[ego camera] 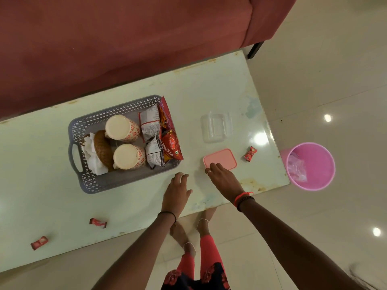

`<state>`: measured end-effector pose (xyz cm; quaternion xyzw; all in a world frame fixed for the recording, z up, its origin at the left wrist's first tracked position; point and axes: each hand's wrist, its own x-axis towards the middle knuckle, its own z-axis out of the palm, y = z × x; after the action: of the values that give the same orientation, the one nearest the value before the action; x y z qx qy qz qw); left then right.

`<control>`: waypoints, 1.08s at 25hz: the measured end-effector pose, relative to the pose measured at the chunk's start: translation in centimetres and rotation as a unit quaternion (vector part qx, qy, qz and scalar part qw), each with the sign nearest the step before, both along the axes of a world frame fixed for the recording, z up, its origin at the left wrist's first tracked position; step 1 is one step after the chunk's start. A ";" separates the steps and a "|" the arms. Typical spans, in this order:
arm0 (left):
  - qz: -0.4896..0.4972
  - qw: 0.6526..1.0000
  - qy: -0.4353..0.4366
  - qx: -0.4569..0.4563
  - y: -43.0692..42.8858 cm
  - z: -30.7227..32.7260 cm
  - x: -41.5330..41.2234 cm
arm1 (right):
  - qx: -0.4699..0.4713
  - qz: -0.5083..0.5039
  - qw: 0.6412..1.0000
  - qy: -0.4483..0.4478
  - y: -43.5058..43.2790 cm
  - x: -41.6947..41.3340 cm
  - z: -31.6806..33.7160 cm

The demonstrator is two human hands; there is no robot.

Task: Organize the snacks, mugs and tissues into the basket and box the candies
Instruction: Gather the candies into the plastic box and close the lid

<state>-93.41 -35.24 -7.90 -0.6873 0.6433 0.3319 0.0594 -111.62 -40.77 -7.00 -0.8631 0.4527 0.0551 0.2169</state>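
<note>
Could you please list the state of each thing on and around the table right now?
Basket: filled with mugs, snacks, tissues.
Two mugs: upside down in basket.
Clear box: open, empty.
Pink lid: off, flat on table, right hand fingers touching it.
Three candies: loose on table, unboxed.
Left hand: open, empty.
Pink bin: upright, plastic wrapper inside.

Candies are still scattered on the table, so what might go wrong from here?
Two candies lie far left near the table edge, so a careless sweep could knock them to the floor. The clear box looks light and could slide when loaded. The right hand touches the pink lid while a third candy is unboxed; closing early would leave candies out.
</note>
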 end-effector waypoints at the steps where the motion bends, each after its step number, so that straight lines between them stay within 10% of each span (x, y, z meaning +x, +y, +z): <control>1: -0.003 1.000 -0.005 -0.006 0.1 -0.2 0.5 | 0.016 0.001 1.000 0.002 0.0 0.0 -0.4; 10: -0.029 0.993 -0.110 0.015 1.3 -0.2 2.7 | -0.006 -0.370 0.928 -0.042 -1.2 -5.4 -1.2; 15: -0.025 0.992 -0.127 0.007 1.6 -0.8 3.1 | 0.038 -0.360 0.932 0.024 -1.8 -8.0 -1.6; 23: 0.031 0.998 -0.011 0.051 1.4 -1.6 3.8 | 0.044 -0.371 0.928 -0.007 -2.4 -8.5 -2.7; 27: 0.147 0.983 0.097 0.058 0.6 -0.3 2.3 | 0.085 -0.515 0.841 -0.142 -2.7 -8.2 -2.3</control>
<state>-91.07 -34.67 -8.17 -0.7346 0.5175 0.4387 -0.0125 -119.84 -43.51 -9.28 -0.4823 0.7898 -0.1491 0.3483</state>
